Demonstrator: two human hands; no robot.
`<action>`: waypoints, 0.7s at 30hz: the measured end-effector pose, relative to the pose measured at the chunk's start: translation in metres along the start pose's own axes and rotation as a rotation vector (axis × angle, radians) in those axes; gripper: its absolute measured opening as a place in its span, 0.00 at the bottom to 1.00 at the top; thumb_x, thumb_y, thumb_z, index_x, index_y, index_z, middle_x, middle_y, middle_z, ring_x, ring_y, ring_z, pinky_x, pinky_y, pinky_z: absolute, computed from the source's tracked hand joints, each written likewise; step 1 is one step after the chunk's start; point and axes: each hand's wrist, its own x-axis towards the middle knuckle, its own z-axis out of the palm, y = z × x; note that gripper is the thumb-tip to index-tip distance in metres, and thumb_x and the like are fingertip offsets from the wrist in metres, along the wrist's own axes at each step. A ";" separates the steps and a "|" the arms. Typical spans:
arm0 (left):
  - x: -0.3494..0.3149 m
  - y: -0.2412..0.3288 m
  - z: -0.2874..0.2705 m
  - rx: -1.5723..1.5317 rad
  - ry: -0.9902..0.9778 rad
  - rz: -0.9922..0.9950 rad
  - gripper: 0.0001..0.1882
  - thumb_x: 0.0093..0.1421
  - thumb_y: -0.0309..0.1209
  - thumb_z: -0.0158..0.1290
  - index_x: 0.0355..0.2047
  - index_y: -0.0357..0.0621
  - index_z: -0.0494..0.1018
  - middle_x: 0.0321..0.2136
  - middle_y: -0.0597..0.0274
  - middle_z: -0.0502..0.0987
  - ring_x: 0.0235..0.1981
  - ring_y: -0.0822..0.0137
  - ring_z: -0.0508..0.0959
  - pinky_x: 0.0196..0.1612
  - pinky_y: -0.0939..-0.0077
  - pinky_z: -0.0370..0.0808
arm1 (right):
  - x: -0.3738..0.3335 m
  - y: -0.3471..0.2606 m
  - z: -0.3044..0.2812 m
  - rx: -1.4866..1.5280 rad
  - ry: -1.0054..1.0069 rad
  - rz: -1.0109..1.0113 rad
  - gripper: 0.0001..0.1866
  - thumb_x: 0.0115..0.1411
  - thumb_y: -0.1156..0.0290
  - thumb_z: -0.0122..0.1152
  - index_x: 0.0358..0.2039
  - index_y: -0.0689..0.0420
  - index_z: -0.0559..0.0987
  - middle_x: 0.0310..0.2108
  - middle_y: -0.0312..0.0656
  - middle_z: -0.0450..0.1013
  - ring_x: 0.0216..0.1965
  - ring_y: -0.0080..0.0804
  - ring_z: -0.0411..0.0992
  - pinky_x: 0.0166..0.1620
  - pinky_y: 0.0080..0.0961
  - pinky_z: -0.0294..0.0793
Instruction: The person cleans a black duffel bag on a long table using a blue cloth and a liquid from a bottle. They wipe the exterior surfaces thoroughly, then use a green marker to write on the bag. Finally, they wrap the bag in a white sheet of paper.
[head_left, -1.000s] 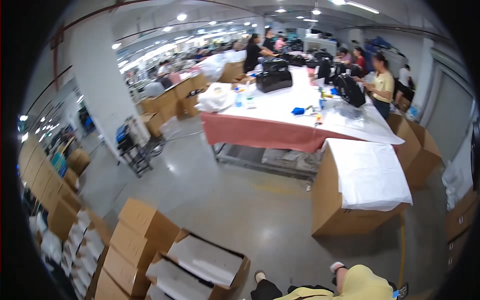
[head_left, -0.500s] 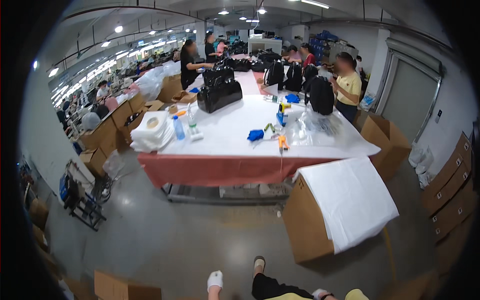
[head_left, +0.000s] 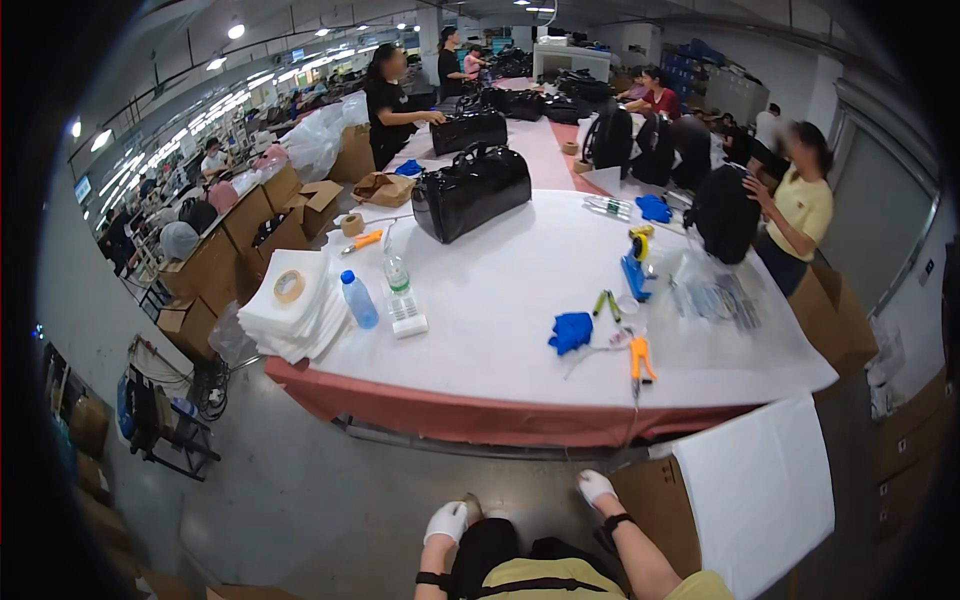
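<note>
My left hand [head_left: 447, 521], in a white glove, hangs low in front of my body above the floor, its fingers curled with nothing seen in them. My right hand [head_left: 595, 487], gloved in white too, hangs by the near left edge of a cardboard box [head_left: 658, 505]; its fingers look curled and nothing shows in them. A white sheet [head_left: 765, 480] is draped over that box. Beyond my hands stands a long table with a white cover [head_left: 480, 330]. Nearest on it are orange-handled snips [head_left: 641, 362], a blue cloth-like bundle [head_left: 571, 333] and a green-handled tool [head_left: 606, 305].
A shiny black travel bag [head_left: 472, 195] stands mid-table. A white stack [head_left: 290, 310] and a blue bottle [head_left: 358, 300] are at left. A person in yellow [head_left: 800, 205] handles a black backpack [head_left: 722, 215]; another in black [head_left: 390, 110] stands far left. Cartons [head_left: 195, 325] line the left.
The table and its things now appear nearer and larger. Both my hands have risen in view, the right one now fully showing. The person in yellow now touches the black backpack.
</note>
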 end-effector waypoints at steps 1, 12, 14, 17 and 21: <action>0.028 -0.013 -0.014 -0.029 0.035 -0.005 0.22 0.62 0.45 0.44 0.46 0.42 0.74 0.44 0.48 0.76 0.48 0.49 0.74 0.51 0.64 0.70 | 0.016 -0.072 -0.016 0.123 -0.021 -0.072 0.18 0.59 0.57 0.51 0.44 0.53 0.77 0.45 0.50 0.73 0.48 0.51 0.70 0.50 0.38 0.69; 0.377 0.128 -0.086 0.003 -0.172 0.256 0.21 0.62 0.45 0.44 0.42 0.41 0.75 0.39 0.50 0.78 0.42 0.56 0.77 0.45 0.68 0.71 | 0.269 -0.215 -0.130 0.101 0.544 -0.043 0.18 0.53 0.69 0.56 0.45 0.60 0.76 0.42 0.56 0.74 0.45 0.52 0.72 0.49 0.38 0.70; 0.415 0.150 -0.087 0.113 -0.255 0.250 0.21 0.62 0.45 0.43 0.40 0.41 0.76 0.38 0.50 0.78 0.41 0.57 0.77 0.45 0.68 0.71 | 0.285 -0.217 -0.151 0.039 0.559 0.157 0.17 0.53 0.66 0.56 0.41 0.61 0.78 0.41 0.56 0.74 0.45 0.50 0.72 0.50 0.38 0.70; 0.455 0.194 -0.084 0.222 -0.402 0.184 0.22 0.62 0.46 0.41 0.39 0.42 0.76 0.38 0.48 0.78 0.41 0.53 0.77 0.46 0.65 0.71 | 0.300 -0.233 -0.188 -0.132 0.245 0.271 0.18 0.55 0.59 0.54 0.38 0.59 0.80 0.39 0.56 0.75 0.44 0.50 0.73 0.49 0.37 0.71; 0.502 0.176 -0.064 -0.192 -0.712 -0.307 0.22 0.61 0.46 0.40 0.39 0.42 0.76 0.35 0.50 0.79 0.38 0.50 0.78 0.45 0.61 0.72 | 0.362 -0.353 -0.256 0.047 0.181 0.136 0.24 0.58 0.51 0.53 0.41 0.59 0.79 0.37 0.53 0.77 0.42 0.47 0.75 0.47 0.33 0.72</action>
